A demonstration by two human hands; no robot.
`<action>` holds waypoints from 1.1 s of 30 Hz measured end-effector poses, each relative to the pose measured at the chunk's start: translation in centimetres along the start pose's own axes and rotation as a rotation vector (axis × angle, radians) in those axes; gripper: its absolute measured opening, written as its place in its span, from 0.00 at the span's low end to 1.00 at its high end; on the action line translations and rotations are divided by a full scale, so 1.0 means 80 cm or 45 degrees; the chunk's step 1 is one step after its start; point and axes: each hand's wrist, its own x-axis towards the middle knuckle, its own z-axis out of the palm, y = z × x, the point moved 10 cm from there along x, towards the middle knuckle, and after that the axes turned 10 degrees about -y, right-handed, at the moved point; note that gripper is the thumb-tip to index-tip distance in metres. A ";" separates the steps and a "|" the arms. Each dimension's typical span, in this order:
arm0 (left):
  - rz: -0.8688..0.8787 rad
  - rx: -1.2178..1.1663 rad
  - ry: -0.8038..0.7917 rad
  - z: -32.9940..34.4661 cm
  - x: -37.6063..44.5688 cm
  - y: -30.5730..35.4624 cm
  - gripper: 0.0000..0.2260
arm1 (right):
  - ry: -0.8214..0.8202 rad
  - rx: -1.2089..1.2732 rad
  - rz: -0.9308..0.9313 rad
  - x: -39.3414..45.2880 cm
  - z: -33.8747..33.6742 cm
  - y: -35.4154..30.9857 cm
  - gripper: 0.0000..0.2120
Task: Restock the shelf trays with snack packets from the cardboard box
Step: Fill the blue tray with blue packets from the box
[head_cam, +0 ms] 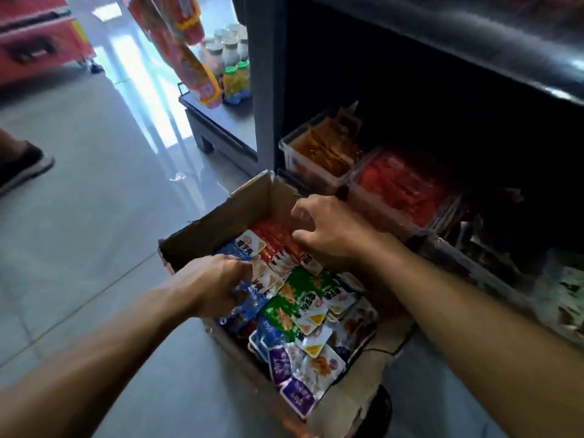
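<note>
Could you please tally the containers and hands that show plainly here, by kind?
Open brown cardboard box: 1
Clear plastic shelf trays: 2 (one with orange-brown packets, one with red packets; anything farther right is too blurred to count)
Bare hands: 2 (left, right)
Total: 5

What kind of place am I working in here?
Most likely a small shop or convenience store. A dark shelf unit holds clear trays of packets at floor level, bottled drinks stand on a low display, and an open cardboard box of snack packets sits on the tiled floor.
</note>
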 end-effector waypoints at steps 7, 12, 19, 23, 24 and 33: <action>-0.280 -0.074 -0.217 0.074 0.097 -0.086 0.29 | -0.069 0.170 -0.042 0.080 0.101 0.053 0.15; -0.461 -0.161 -0.307 0.120 0.132 -0.121 0.29 | -0.143 0.230 -0.037 0.097 0.156 0.072 0.15; -0.507 -0.328 -0.288 0.127 0.148 -0.129 0.43 | -0.290 0.304 0.040 0.099 0.204 0.075 0.20; -0.483 -0.269 -0.232 0.128 0.143 -0.131 0.43 | -0.359 0.355 0.106 0.102 0.229 0.074 0.27; -0.470 -0.247 -0.196 0.126 0.143 -0.132 0.41 | -0.382 0.359 0.120 0.102 0.238 0.072 0.28; -0.523 -0.318 -0.145 0.118 0.132 -0.133 0.36 | -0.262 0.502 0.358 0.110 0.275 0.064 0.35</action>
